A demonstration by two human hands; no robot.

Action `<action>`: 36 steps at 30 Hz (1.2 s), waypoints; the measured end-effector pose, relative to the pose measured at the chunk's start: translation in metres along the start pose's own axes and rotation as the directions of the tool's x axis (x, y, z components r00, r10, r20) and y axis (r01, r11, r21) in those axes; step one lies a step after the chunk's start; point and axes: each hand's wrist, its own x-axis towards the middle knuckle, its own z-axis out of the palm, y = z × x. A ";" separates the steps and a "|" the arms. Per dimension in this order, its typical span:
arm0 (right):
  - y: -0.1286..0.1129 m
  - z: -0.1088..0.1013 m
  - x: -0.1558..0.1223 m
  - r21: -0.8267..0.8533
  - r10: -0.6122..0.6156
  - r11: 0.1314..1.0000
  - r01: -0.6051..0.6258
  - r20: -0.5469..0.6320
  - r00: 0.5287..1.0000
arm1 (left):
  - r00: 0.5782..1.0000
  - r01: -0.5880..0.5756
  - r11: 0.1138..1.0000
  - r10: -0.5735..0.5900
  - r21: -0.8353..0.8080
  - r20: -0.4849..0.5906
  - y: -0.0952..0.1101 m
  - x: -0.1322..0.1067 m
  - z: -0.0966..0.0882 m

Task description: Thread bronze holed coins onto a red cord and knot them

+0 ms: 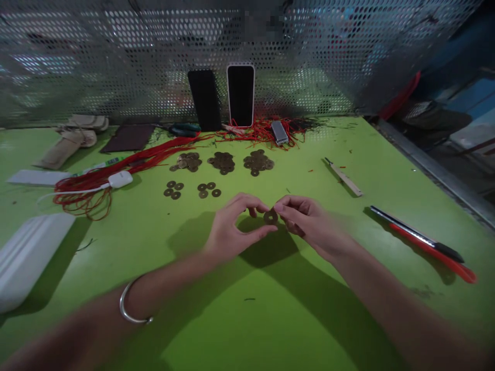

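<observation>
Between my hands, above the green tabletop, is a round brass-coloured coin with a hole in its middle. My left hand grips its edge between thumb and fingers. From the other side my right hand pinches at the coin's upper right edge; whether a thin cord is also in those fingertips is too small to tell. Beyond my hands lie a left coin pile, a middle coin pile and a right coin pile. Closer in are two small coin groups, one on the left and one on the right.
Red cords and a white power bank-like case lie to the left. Two phones, one black and one white-edged, lean on a perforated metal screen. Tweezers and a red-handled tool lie right.
</observation>
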 end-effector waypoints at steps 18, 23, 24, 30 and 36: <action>0.004 -0.004 0.000 -0.093 -0.065 0.993 0.070 0.050 0.997 | 0.987 -0.129 0.990 0.134 0.058 -0.092 -0.001 0.001 0.002; 0.002 -0.004 0.000 -0.103 -0.078 0.992 0.079 0.012 0.997 | 0.995 -0.082 0.995 0.085 0.054 -0.045 0.000 -0.002 0.001; 0.001 -0.003 0.000 -0.070 -0.052 0.996 0.053 0.011 0.999 | 0.997 -0.053 0.996 0.056 0.069 -0.043 -0.001 -0.001 0.000; 0.000 -0.004 0.002 0.302 0.145 0.941 -0.153 0.047 0.988 | 0.998 0.017 0.959 0.001 0.282 -0.063 -0.027 0.040 -0.001; 0.012 -0.009 0.008 0.443 0.109 0.884 -0.151 0.118 0.987 | 0.965 0.259 0.888 -0.250 0.381 -0.074 -0.067 0.102 0.017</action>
